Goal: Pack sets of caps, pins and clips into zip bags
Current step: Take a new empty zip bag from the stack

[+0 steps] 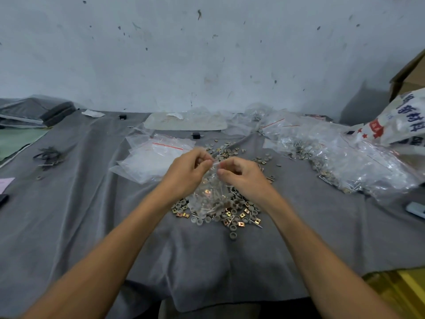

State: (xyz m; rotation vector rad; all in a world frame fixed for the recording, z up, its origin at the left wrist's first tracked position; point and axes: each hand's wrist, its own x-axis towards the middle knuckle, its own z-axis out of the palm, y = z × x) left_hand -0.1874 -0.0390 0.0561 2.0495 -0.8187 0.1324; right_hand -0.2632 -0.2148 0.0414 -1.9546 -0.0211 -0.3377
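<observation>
Both hands are up on one zip bag [208, 194], held just above the loose pile [232, 217] of grey caps, brass-coloured clips and pins on the cloth-covered counter [92, 215].

- Left hand [187, 172]: grip closed, thumb and forefinger pinching the bag's top edge on its left side.
- Right hand [241, 173]: same, grip pinched on the top edge on its right side. The two sets of fingertips are nearly touching.
- Bag hangs between the wrists, lower end reaching the pile. Pins and at least one clip visible inside; caps hard to tell through the plastic.
- Behind-left of the pile: stack of empty zip bags [147, 162] with red seal lines, lying flat.
- Directly behind the pile: thinner scatter of parts [226, 150].
- Right of the pile, well apart: heap of filled bags [340, 157].
- Further right of the pile, past that heap: white printed sack [400, 120] and a cardboard box [407, 72].
- Far left of the pile: small tangle of black bits [49, 156], can't tell what.
</observation>
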